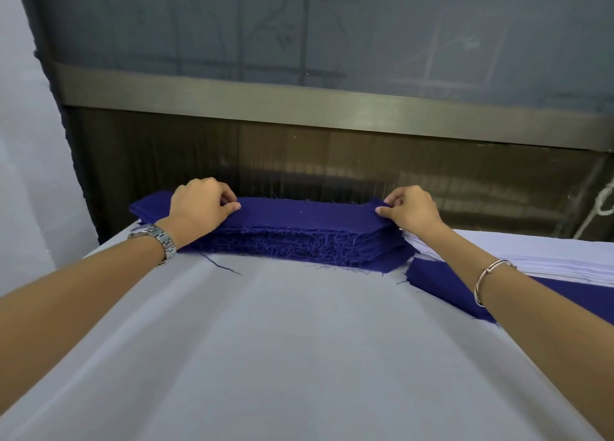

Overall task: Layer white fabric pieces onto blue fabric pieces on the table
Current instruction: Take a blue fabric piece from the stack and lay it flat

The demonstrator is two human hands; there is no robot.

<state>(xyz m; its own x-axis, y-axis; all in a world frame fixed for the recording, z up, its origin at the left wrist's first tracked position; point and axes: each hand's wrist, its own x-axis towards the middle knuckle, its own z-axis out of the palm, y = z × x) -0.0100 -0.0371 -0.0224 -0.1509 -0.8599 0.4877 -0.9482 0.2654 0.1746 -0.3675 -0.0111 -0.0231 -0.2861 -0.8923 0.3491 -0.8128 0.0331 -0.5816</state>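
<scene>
the left hand (199, 208) pinches the left end of the top blue piece (299, 210) between thumb and curled fingers, and the right hand (412, 210) pinches its right end the same way, where the corner stands a little raised off the layer below. this piece lies on top of the blue stack (292, 238), which sits at the far edge of the table (299, 357), right up against the dark panel (332, 161) behind it. the stack's near edge is frayed, with threads sticking out all along it, and its left end runs on past the left hand. just to the right of the stack, under the right forearm, the white stack (564, 261) rests on a flat blue layer (432, 284) whose near edge slants toward the table's right side. the blue stack and this layer lie close, with a narrow strip of pale table cover between them. the table cover stretches wide and smooth from the stack's near edge to the person, bounded by the two forearms, with soft creases running lengthwise. a loose blue thread (221, 266) lies on it just before the stack. counted: two hands, one blue stack with layers too many to number, one white stack likewise, one flat blue layer, one loose thread, one metal watch (156, 238) on the left wrist, one bracelet (488, 274) on the right.
</scene>
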